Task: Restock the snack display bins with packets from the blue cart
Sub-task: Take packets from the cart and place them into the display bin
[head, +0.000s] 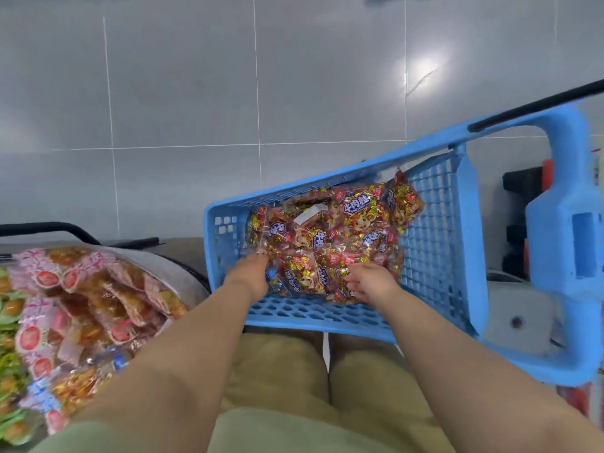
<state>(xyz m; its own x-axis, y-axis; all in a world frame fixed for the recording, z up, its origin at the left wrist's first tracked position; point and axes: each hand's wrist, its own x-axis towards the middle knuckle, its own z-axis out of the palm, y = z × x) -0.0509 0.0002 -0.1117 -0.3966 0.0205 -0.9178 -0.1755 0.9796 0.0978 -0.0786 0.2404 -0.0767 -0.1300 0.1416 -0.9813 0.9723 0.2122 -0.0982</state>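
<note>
Left hand: grip sunk fingers-first into the near-left edge of the pile; how far it is open cannot be told
Right hand: grip loosely open, fingers spread, resting on the pile's near-right edge
Red-and-yellow glossy snack packets: heaped in the basket, lying at all angles
Blue plastic lattice cart: long axis from lower left to upper right, handle at the right end
Pink-and-orange clear-wrapped packets: heaped at left, beside the left forearm
Grey tiled floor: beyond the cart
</note>
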